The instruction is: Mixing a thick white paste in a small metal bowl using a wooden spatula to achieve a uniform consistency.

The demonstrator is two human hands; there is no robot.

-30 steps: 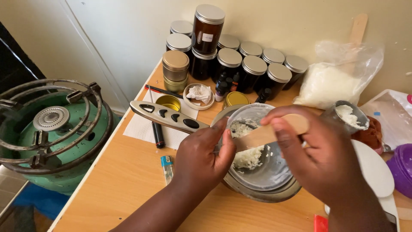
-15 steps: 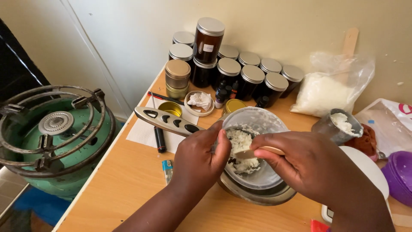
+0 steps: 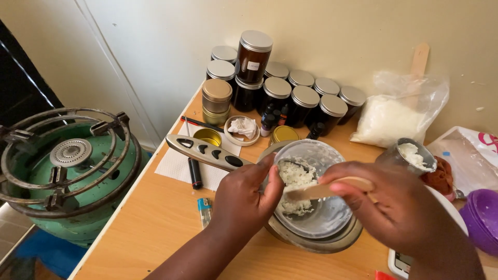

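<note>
A clear glass bowl [image 3: 311,207] holding white flaky wax [image 3: 293,181] is set inside a metal pot [image 3: 332,241] on a wooden table [image 3: 155,223]. The bowl's near rim is gripped by the left hand [image 3: 244,199], while a wooden stick [image 3: 324,189] is held in the right hand [image 3: 399,212], its tip lying in the wax. Dark jars with silver lids [image 3: 290,96] are ranked along the wall, beside a plastic bag of white flakes [image 3: 394,119]. A green gas burner [image 3: 67,166] is seen left of the table.

Green gas burner [image 3: 67,171], dark lidded jars [image 3: 290,96], bag of white flakes [image 3: 394,116], purple bowl [image 3: 482,218], lighter [image 3: 204,210]
</note>
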